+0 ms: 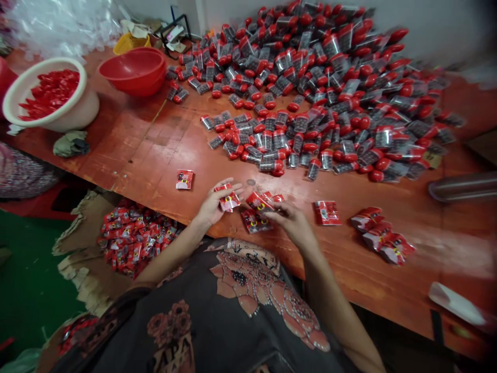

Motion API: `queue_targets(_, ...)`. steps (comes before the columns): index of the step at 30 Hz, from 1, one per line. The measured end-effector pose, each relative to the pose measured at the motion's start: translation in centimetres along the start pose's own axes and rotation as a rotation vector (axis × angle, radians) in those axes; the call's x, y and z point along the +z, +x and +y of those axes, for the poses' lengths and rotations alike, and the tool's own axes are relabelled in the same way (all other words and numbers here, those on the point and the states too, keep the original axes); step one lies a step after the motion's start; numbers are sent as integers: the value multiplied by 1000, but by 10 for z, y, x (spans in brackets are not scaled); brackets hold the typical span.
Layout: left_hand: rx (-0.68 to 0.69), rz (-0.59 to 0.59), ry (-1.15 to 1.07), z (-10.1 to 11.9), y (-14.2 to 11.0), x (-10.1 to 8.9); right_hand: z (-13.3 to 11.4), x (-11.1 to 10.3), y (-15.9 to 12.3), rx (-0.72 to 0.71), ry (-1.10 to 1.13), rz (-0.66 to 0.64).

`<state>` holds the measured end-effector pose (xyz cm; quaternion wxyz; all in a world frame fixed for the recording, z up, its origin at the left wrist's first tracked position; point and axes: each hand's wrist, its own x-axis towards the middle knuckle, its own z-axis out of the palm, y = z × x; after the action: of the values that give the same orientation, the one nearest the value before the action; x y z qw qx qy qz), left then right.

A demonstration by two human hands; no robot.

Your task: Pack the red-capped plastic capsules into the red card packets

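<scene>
My left hand (pixel 212 206) is turned palm up with a small red printed packet (pixel 228 199) held in its fingers. To the right of it, my right hand (pixel 292 221) grips another red printed packet (pixel 259 202) between thumb and fingers, and parts of more packets show behind it. Beneath, a dark-and-red packet (pixel 254 221) lies near the table edge. A flat red stack (pixel 185 179) lies to the left of my hands and a second flat red stack (pixel 327 213) to the right. Several bulkier red packets (pixel 382 235) overlap in a row farther right.
A large heap of clear tubes with red caps (pixel 287 77) covers the back of the table (pixel 155 140). At left stand a white tub (pixel 87 103) of red pieces and a red bowl (pixel 134 70). A torn cardboard box (pixel 83 259) full of red packets sits below the edge.
</scene>
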<state>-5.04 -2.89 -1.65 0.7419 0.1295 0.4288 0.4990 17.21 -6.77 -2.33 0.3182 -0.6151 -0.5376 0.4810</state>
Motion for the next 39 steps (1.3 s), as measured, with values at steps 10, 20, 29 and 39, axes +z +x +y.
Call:
queue_targets(10,72,-25,13,-8,12,9,-44,52,34,-334,-146,27)
queue_targets(20,322,277,-36,5,41,-14,-55,49,123,-473,-486,-5)
queue_targets(29,199,250,-76,11,43,-12,-54,35,172,-266,-1004,63)
queue_targets(39,153,152,-86,4,36,-6,-45,32,54,-100,135,121)
